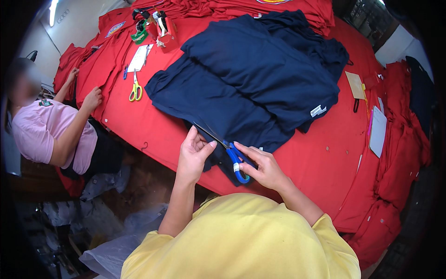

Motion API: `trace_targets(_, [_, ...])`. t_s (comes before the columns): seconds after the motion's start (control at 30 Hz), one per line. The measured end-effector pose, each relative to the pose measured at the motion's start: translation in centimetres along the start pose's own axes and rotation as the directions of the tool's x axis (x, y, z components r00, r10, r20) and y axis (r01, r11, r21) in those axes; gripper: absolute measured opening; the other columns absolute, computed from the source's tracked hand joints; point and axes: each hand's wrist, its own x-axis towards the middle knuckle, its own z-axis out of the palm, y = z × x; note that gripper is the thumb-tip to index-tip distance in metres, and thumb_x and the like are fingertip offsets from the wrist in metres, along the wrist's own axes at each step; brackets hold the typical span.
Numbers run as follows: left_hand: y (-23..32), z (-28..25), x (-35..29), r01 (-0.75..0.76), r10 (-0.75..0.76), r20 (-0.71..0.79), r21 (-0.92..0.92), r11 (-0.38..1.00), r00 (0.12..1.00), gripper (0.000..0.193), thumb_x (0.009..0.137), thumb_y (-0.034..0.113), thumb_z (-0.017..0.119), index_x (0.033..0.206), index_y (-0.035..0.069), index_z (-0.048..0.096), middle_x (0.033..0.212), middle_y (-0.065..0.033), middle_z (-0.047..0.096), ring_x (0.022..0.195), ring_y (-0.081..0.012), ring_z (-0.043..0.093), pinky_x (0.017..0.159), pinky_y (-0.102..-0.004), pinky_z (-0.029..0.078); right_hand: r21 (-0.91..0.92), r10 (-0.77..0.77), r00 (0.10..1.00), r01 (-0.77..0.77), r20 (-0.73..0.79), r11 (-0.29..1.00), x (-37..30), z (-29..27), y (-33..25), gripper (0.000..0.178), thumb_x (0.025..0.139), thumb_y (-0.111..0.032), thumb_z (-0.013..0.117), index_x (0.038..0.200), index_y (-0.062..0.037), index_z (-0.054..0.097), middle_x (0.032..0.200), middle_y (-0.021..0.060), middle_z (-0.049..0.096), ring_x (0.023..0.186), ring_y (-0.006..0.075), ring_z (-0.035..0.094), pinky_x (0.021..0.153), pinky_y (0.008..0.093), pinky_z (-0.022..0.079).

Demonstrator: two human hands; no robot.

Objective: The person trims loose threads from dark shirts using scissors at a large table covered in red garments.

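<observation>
A pile of navy garments (pixel 253 63) lies across the red-covered table in front of me. My right hand (pixel 265 168) grips a pair of scissors (pixel 237 167) by the blue handles, with the dark blades pointing to the far left. My left hand (pixel 195 151) is at the near edge of the navy cloth, its thumb bent in toward the fingers on the fabric. The blade tips lie close to its fingertips. Exactly what is pinched there is partly hidden. A small white label (pixel 318 110) shows on the right part of the navy pile.
Yellow-handled scissors (pixel 135 92), a white paper (pixel 140 57) and a red tape dispenser (pixel 166 35) rest at the far left. Red garments (pixel 395 153) line the right edge beside a white card (pixel 378 131). A co-worker in a pink shirt (pixel 55 135) handles red cloth at left.
</observation>
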Motion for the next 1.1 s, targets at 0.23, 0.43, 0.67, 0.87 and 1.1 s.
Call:
trace_targets(0.23, [-0.4, -0.7, 0.0, 0.063, -0.064, 0.063, 0.018, 0.998, 0.996, 0.062, 0.083, -0.007, 0.059, 0.140, -0.002, 0.036, 0.113, -0.0089, 0.059, 0.103, -0.0152, 0.059, 0.094, -0.0276, 0.045, 0.247, 0.207, 0.977, -0.213, 0.047, 0.945, 1.1, 0.6, 0.5, 0.047, 0.090, -0.010, 0.060, 0.136, -0.0035, 0.050, 0.104, 0.0133, 0.064, 0.083, 0.0156, 0.062, 0.075, 0.0281, 0.050])
trace_targets(0.43, [-1.1, -2.5, 1.6, -0.015, 0.009, -0.059, -0.098, 0.995, 0.998, 0.046, 0.085, -0.008, 0.054, 0.131, -0.002, 0.048, 0.107, -0.0056, 0.060, 0.098, -0.0124, 0.057, 0.091, -0.0262, 0.044, 0.073, -0.001, 1.000, 0.003, -0.024, 0.997, 1.3, 1.0, 0.4, 0.046, 0.090, -0.011, 0.059, 0.135, -0.0047, 0.051, 0.096, 0.0129, 0.064, 0.072, 0.0171, 0.063, 0.064, 0.0285, 0.050])
trace_targets(0.67, [-0.1, -1.8, 1.3, -0.020, 0.017, -0.044, -0.069, 0.997, 0.999, 0.043, 0.087, -0.006, 0.054, 0.130, -0.002, 0.049, 0.106, -0.0049, 0.060, 0.094, -0.0109, 0.057, 0.088, -0.0256, 0.045, 0.186, 0.112, 0.994, -0.111, 0.004, 0.976, 2.8, 1.1, 0.3, 0.046, 0.089, -0.011, 0.061, 0.134, -0.0039, 0.052, 0.093, 0.0126, 0.063, 0.075, 0.0185, 0.063, 0.070, 0.0309, 0.051])
trace_targets(0.87, [-0.6, -3.3, 2.5, -0.040, 0.019, -0.124, -0.167, 0.985, 0.992, 0.046, 0.086, -0.005, 0.057, 0.131, -0.001, 0.048, 0.103, -0.0039, 0.060, 0.092, -0.0103, 0.058, 0.084, -0.0249, 0.046, 0.027, -0.043, 0.998, 0.044, -0.039, 0.999, 3.1, 1.5, 0.4, 0.045, 0.089, -0.009, 0.060, 0.133, -0.0040, 0.052, 0.096, 0.0120, 0.064, 0.069, 0.0183, 0.062, 0.066, 0.0301, 0.051])
trace_targets(1.1, [0.4, -2.4, 2.1, -0.019, 0.010, -0.067, -0.134, 0.991, 0.998, 0.039, 0.087, -0.005, 0.056, 0.126, -0.001, 0.053, 0.103, -0.0037, 0.060, 0.091, -0.0105, 0.058, 0.084, -0.0241, 0.046, 0.130, 0.076, 0.997, -0.077, 0.009, 0.989, 4.1, 1.1, 0.1, 0.047, 0.089, -0.002, 0.057, 0.135, -0.0019, 0.050, 0.108, 0.0133, 0.064, 0.082, 0.0142, 0.061, 0.080, 0.0267, 0.050])
